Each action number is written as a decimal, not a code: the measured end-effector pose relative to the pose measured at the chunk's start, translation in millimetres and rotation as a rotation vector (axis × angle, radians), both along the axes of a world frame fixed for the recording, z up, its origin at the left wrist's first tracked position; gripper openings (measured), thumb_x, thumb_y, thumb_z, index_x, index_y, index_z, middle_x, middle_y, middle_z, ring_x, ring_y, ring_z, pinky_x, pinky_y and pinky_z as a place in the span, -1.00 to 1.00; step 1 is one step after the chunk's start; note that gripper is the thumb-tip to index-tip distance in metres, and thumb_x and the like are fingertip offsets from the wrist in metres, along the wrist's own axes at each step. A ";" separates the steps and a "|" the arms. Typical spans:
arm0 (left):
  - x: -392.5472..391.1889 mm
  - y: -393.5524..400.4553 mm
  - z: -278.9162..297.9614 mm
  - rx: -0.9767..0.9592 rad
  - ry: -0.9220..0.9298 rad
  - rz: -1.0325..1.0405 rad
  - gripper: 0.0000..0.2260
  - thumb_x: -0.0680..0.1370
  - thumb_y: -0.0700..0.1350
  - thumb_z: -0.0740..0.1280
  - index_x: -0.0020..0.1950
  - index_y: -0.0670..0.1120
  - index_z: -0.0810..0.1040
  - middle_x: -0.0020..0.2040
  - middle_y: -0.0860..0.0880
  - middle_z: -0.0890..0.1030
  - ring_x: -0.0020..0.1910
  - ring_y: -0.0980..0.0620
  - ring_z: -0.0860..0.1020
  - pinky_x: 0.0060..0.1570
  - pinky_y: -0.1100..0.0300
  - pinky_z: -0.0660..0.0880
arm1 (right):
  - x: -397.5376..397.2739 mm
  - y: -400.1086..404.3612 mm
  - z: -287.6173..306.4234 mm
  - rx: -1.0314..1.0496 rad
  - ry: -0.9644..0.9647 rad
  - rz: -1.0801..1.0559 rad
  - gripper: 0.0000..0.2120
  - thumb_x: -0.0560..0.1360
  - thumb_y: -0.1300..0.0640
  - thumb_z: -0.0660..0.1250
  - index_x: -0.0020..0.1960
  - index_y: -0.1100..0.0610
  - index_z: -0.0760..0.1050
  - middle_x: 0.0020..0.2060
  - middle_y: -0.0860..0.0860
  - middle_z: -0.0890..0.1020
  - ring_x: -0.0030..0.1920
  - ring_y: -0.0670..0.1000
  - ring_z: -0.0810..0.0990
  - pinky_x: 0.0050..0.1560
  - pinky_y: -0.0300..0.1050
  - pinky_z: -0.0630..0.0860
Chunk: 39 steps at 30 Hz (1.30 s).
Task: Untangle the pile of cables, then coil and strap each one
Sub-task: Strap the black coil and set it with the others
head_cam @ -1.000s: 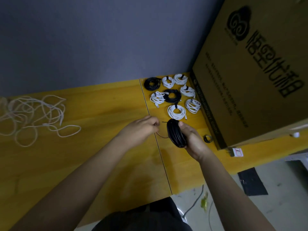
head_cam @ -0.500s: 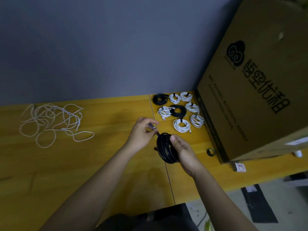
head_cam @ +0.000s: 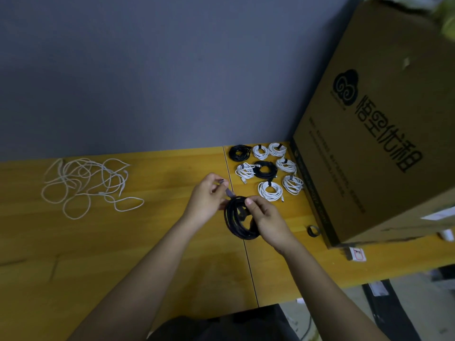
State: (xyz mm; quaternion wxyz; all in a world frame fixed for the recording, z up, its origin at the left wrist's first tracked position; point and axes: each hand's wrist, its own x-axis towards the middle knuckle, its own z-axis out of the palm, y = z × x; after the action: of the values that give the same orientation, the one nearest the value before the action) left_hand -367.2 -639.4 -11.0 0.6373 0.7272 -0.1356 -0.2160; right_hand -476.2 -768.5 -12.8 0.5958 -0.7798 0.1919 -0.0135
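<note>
A loose tangle of white cable [head_cam: 83,185] lies on the yellow wooden worktop [head_cam: 147,242] at nine o'clock. Centre, the left hand [head_cam: 206,200] pinches a plug end [head_cam: 229,192], while the right hand [head_cam: 267,217] grips a coiled black cable [head_cam: 236,222]. At one o'clock, eight strapped coils [head_cam: 267,168] sit beside a large brown cardboard box [head_cam: 381,134].

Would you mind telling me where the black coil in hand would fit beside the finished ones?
Bare wood lies between the nearest white coil, the strap ring and the cardboard box. The finished cluster is crowded; the loose white cables fill the far left.
</note>
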 end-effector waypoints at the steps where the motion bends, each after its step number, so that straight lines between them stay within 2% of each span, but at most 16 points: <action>1: -0.7 0.2 1.5 0.046 -0.046 -0.004 -0.87 0.62 -0.15 0.24 -0.11 0.01 0.43 -0.27 0.02 0.62 -0.46 0.16 0.59 -0.46 0.30 0.50 | -0.4 1.1 1.1 -0.068 -0.013 0.025 -0.82 0.62 -0.02 0.17 0.01 0.03 0.50 -0.28 -0.04 0.65 -0.42 -0.21 0.49 -0.33 -0.19 0.37; 3: -2.6 0.7 3.0 0.105 -0.112 -0.017 -0.85 0.63 -0.13 0.23 -0.13 0.05 0.41 -0.30 0.07 0.59 -0.48 0.21 0.56 -0.46 0.31 0.51 | -1.2 3.0 2.0 -0.196 -0.049 0.039 -0.83 0.61 -0.03 0.19 0.01 0.03 0.49 -0.30 -0.05 0.64 -0.34 -0.15 0.56 -0.28 -0.06 0.49; 5: -3.9 -0.2 3.0 0.131 -0.147 -0.014 -0.87 0.63 -0.11 0.23 -0.11 0.06 0.40 -0.31 0.09 0.59 -0.48 0.22 0.56 -0.45 0.31 0.51 | -2.7 3.6 2.8 -0.297 -0.081 0.026 -0.81 0.60 -0.07 0.18 0.02 0.02 0.47 -0.33 -0.08 0.60 -0.31 -0.10 0.56 -0.24 0.01 0.50; 7: -3.9 -1.7 4.1 0.138 -0.145 -0.015 -0.91 0.62 -0.11 0.24 -0.07 0.03 0.43 -0.30 0.07 0.59 -0.48 0.24 0.55 -0.46 0.32 0.49 | -3.9 3.4 3.0 -0.317 -0.102 0.013 -0.82 0.60 -0.08 0.18 0.03 0.01 0.45 -0.34 -0.08 0.58 -0.34 -0.11 0.54 -0.26 0.03 0.49; 9: -4.9 -2.0 7.1 0.075 -0.071 -0.041 -0.95 0.62 -0.11 0.25 -0.04 0.01 0.46 -0.26 0.03 0.59 -0.46 0.24 0.55 -0.44 0.35 0.47 | -5.4 2.9 3.8 -0.256 -0.114 -0.001 -0.82 0.60 -0.06 0.19 0.04 0.02 0.46 -0.28 -0.06 0.61 -0.26 -0.11 0.58 -0.18 0.07 0.56; 11: -7.1 0.5 10.1 -0.006 0.027 -0.099 -0.96 0.60 -0.11 0.29 -0.01 0.04 0.51 -0.21 0.03 0.62 -0.38 0.23 0.59 -0.38 0.36 0.48 | -7.0 1.8 4.7 -0.197 -0.126 -0.029 -0.83 0.60 -0.04 0.21 0.05 0.03 0.47 -0.21 -0.02 0.63 -0.18 -0.05 0.63 -0.08 0.11 0.57; 13: -10.5 4.1 12.9 -0.058 0.115 -0.171 -0.90 0.58 -0.13 0.31 0.04 0.06 0.56 -0.14 0.03 0.66 -0.20 0.17 0.65 -0.26 0.34 0.52 | -8.2 0.3 6.2 -0.168 -0.146 -0.062 -0.84 0.60 -0.01 0.22 0.10 0.02 0.49 -0.18 -0.04 0.63 -0.16 -0.05 0.63 -0.06 0.09 0.58; 17: -15.0 7.2 17.1 -0.150 0.241 -0.295 -0.71 0.60 -0.32 0.14 0.11 -0.07 0.60 0.02 -0.04 0.68 0.01 0.05 0.64 -0.12 0.26 0.54 | -9.1 -3.2 9.9 -0.092 -0.172 -0.109 -0.81 0.61 0.07 0.22 0.16 0.09 0.51 -0.01 -0.06 0.63 0.06 -0.03 0.61 0.10 0.13 0.55; 21: -18.5 1.9 21.0 -0.180 0.277 -0.234 -0.82 0.61 -0.17 0.25 0.06 -0.06 0.64 0.03 -0.08 0.69 0.03 -0.01 0.65 -0.11 0.16 0.59 | -11.2 -4.5 13.2 -0.111 -0.204 -0.111 -0.84 0.60 0.12 0.23 0.14 0.07 0.53 -0.04 -0.12 0.63 0.03 -0.15 0.59 0.10 0.04 0.55; 24: -21.6 -2.2 19.9 -0.145 0.252 -0.217 -0.89 0.54 -0.11 0.36 0.03 -0.02 0.66 -0.01 -0.01 0.70 0.02 0.05 0.65 -0.09 0.17 0.59 | -12.2 -4.8 12.4 -0.104 -0.237 -0.125 -0.85 0.60 0.15 0.24 0.13 0.08 0.53 -0.04 -0.11 0.63 0.01 -0.18 0.58 0.05 -0.14 0.53; 26: -22.5 -2.1 19.3 -0.138 0.252 -0.228 -0.87 0.49 -0.10 0.41 0.03 -0.01 0.66 0.00 0.00 0.69 0.04 0.06 0.64 -0.10 0.19 0.59 | -12.4 -4.9 10.9 -0.112 -0.240 -0.121 -0.85 0.60 0.16 0.24 0.12 0.09 0.54 -0.05 -0.12 0.63 -0.02 -0.20 0.58 0.02 -0.22 0.51; 30: -21.1 3.7 17.1 -0.253 0.432 -0.315 -0.65 0.42 -0.05 0.40 0.20 -0.08 0.60 0.09 -0.11 0.67 0.03 -0.03 0.65 -0.11 0.17 0.58 | -11.6 -4.6 7.0 -0.026 -0.238 -0.131 -0.86 0.60 0.19 0.23 0.11 0.10 0.53 -0.08 -0.08 0.63 -0.05 -0.16 0.60 0.00 -0.20 0.55; 34: -21.0 2.6 13.2 -0.218 0.431 -0.322 -0.69 0.44 -0.09 0.41 0.19 -0.05 0.60 0.06 -0.08 0.68 0.03 -0.02 0.66 -0.10 0.23 0.56 | -12.5 -2.8 5.0 -0.028 -0.231 -0.112 -0.85 0.61 0.11 0.22 0.14 -0.06 0.47 -0.16 -0.07 0.63 -0.15 -0.14 0.63 -0.16 -0.31 0.49; 35: -20.5 1.1 12.3 -0.215 0.438 -0.298 -0.73 0.48 -0.12 0.40 0.17 -0.06 0.61 0.03 -0.09 0.69 -0.01 0.00 0.66 -0.13 0.25 0.56 | -12.7 -1.8 4.1 -0.038 -0.228 -0.108 -0.85 0.61 0.08 0.21 0.15 -0.09 0.44 -0.18 -0.06 0.63 -0.16 -0.11 0.62 -0.18 -0.26 0.50; 38: -18.9 -4.0 10.6 -0.175 0.414 -0.251 -0.83 0.53 -0.17 0.37 0.10 -0.03 0.64 -0.04 -0.02 0.70 -0.10 0.09 0.66 -0.15 0.27 0.53 | -13.3 2.1 1.7 -0.112 -0.201 -0.106 -0.91 0.62 -0.03 0.15 0.12 -0.14 0.33 -0.20 0.12 0.61 -0.17 0.14 0.59 -0.15 0.12 0.51; 39: -18.8 -6.0 10.6 -0.145 0.375 -0.238 -0.84 0.55 -0.17 0.36 0.09 -0.02 0.64 -0.06 0.01 0.70 -0.12 0.13 0.65 -0.14 0.28 0.52 | -13.1 3.4 1.3 -0.134 -0.196 -0.106 -0.94 0.62 -0.05 0.12 0.10 -0.15 0.30 -0.19 0.13 0.61 -0.18 0.16 0.58 -0.16 0.16 0.50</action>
State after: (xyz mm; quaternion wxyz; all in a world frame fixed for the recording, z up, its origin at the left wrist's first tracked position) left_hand -386.0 -645.3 -0.4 0.6720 0.6054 -0.1150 -0.4106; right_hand -489.3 -765.1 -11.5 0.5567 -0.8015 0.1726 -0.1339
